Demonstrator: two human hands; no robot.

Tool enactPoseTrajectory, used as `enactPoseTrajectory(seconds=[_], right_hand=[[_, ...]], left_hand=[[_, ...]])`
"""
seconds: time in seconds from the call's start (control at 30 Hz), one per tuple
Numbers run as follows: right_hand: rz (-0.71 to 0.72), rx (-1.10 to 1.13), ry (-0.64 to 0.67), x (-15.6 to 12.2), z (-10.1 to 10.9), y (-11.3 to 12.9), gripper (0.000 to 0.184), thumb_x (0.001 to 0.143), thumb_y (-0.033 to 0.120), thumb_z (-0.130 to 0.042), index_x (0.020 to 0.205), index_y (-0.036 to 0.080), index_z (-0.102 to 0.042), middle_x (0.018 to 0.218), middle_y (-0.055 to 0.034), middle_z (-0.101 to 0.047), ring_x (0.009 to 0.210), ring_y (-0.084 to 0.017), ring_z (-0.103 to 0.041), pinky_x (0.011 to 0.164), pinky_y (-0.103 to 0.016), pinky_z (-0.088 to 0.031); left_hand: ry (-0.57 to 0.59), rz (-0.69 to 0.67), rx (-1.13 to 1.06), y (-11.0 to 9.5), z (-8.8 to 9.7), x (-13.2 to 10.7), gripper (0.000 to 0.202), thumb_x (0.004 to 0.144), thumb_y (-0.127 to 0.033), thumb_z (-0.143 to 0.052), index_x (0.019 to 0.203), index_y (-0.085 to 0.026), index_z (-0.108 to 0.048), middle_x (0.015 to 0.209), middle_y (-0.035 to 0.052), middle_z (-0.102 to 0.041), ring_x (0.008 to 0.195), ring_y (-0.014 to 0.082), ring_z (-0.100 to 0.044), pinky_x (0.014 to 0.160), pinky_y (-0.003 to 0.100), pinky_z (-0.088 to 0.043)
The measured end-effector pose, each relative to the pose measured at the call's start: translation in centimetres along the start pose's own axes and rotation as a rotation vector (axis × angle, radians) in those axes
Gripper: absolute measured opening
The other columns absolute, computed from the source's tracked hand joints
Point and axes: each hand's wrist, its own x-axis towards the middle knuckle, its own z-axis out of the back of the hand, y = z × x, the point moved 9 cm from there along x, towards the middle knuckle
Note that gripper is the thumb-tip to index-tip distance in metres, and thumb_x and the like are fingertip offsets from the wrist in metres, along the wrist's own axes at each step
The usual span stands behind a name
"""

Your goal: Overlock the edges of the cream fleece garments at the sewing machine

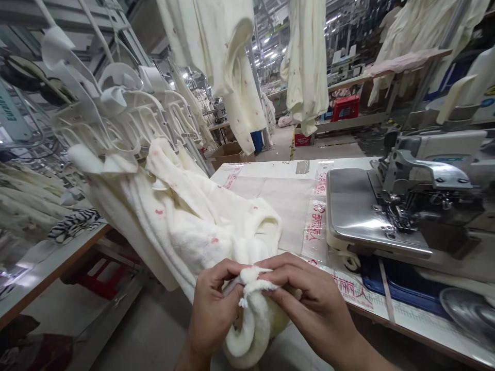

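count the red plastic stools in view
2. One red plastic stool sits under the left worktable; another red plastic stool stands far back beyond the aisle. More may be hidden under the tables.

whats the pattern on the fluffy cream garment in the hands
The garment is cream with small scattered pink marks, clearest in the head view.

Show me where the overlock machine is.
In the head view, the overlock sewing machine sits at the right on the white worktable, just right of the clear plastic bag and beyond the right hand.
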Motion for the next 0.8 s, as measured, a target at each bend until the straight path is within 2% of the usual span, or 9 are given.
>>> enactPoseTrajectory(seconds=[0.1, 0.2, 0.27, 0.33, 0.4, 0.5, 0.57, 0.7, 0.8], right_hand=[[0.006, -0.033, -0.023, -0.1, 0.2, -0.4, 0.019, 0.080, 0.005, -0.057, 0.086, 0.022, -0.063, 0.093, 0.0002, -0.061, 0.084, -0.011, -0.058, 0.072, -0.016, -0.045], [0.007, -0.065, -0.105, -0.1, 0.7, -0.5, 0.019, 0.078, 0.005, -0.058, 0.083, 0.023, -0.062, 0.092, 0.0012, -0.060, 0.084, -0.010, -0.058, 0.072, -0.016, -0.044], [0.003, -0.060, -0.147, -0.2, 0.9, -0.5, 0.017, 0.078, 0.006, -0.059, 0.080, 0.022, -0.061, 0.090, 0.0015, -0.059, 0.082, -0.010, -0.057, 0.071, -0.016, -0.044], [-0.012, -0.051, -0.168, -0.4, 0.8, -0.5, 0.015, 0.079, 0.006, -0.058, 0.078, 0.022, -0.059, 0.089, 0.0011, -0.059, 0.081, -0.011, -0.057, 0.070, -0.017, -0.044], [-0.017, -0.055, -0.184, -0.6, 0.7, -0.5, 0.016, 0.078, 0.006, -0.057, 0.077, 0.021, -0.059, 0.089, 0.0009, -0.059, 0.081, -0.011, -0.057, 0.069, -0.017, -0.044], [0.012, -0.053, -0.173, -0.8, 0.6, -0.3, 0.016, 0.079, 0.005, -0.056, 0.080, 0.021, -0.058, 0.091, 0.0004, -0.058, 0.082, -0.011, -0.056, 0.071, -0.018, -0.043], [0.022, -0.030, -0.072, -0.6, 0.2, -0.3, 0.016, 0.080, 0.006, -0.056, 0.085, 0.020, -0.058, 0.094, -0.0006, -0.058, 0.085, -0.012, -0.056, 0.073, -0.019, -0.043], [-0.101, -0.015, 0.325, -0.3, -1.5, -1.6, 0.007, 0.079, 0.012, -0.064, 0.081, 0.019, -0.062, 0.100, -0.0008, -0.056, 0.085, -0.012, -0.056, 0.072, -0.018, -0.043], [-0.134, -0.012, 0.487, -0.4, -2.1, -2.2, 0.008, 0.076, 0.013, -0.067, 0.081, 0.019, -0.066, 0.115, -0.0007, -0.051, 0.093, -0.012, -0.055, 0.079, -0.018, -0.042]], left_hand=[[0.024, -0.038, 0.023, -0.5, -0.3, -0.1, 0.017, 0.080, -0.026, -0.054, 0.083, -0.016, -0.067, 0.071, 0.0012, -0.066, 0.063, 0.0112, -0.057, 0.057, 0.017, -0.042], [0.068, -0.138, 0.074, -1.8, -0.9, -0.7, 0.041, 0.087, -0.044, -0.035, 0.098, -0.017, -0.063, 0.088, 0.0053, -0.066, 0.075, 0.0157, -0.059, 0.065, 0.022, -0.045], [0.057, -0.250, 0.130, -2.9, -1.2, -1.1, 0.057, 0.079, -0.063, -0.033, 0.106, -0.019, -0.058, 0.095, 0.0061, -0.065, 0.082, 0.0188, -0.060, 0.069, 0.025, -0.047], [-0.016, -0.352, 0.216, -3.7, -1.3, -1.4, 0.062, 0.068, -0.070, -0.044, 0.106, -0.022, -0.055, 0.094, 0.0032, -0.065, 0.082, 0.0175, -0.061, 0.068, 0.023, -0.047], [-0.114, -0.418, 0.298, -4.1, -1.3, -1.6, 0.045, 0.071, -0.057, -0.055, 0.102, -0.025, -0.054, 0.088, -0.0008, -0.064, 0.080, 0.0130, -0.061, 0.069, 0.018, -0.047], [-0.176, -0.476, 0.371, -4.5, -1.3, -1.9, 0.016, 0.081, -0.026, -0.054, 0.097, -0.024, -0.055, 0.084, -0.0030, -0.064, 0.078, 0.0083, -0.060, 0.070, 0.014, -0.045], [-0.224, -0.511, 0.393, -4.8, -0.6, -2.4, 0.014, 0.081, -0.020, -0.053, 0.094, -0.023, -0.057, 0.081, -0.0031, -0.065, 0.075, 0.0081, -0.060, 0.069, 0.014, -0.045], [-0.418, -0.501, 0.335, -5.1, 2.7, -3.5, 0.009, 0.079, -0.025, -0.056, 0.083, -0.021, -0.063, 0.077, -0.0027, -0.065, 0.070, 0.0099, -0.060, 0.065, 0.016, -0.046], [-0.406, -0.517, 0.180, -4.9, 4.3, -4.1, 0.011, 0.077, -0.030, -0.058, 0.079, -0.020, -0.064, 0.077, -0.0010, -0.067, 0.071, 0.0147, -0.061, 0.066, 0.024, -0.048]])
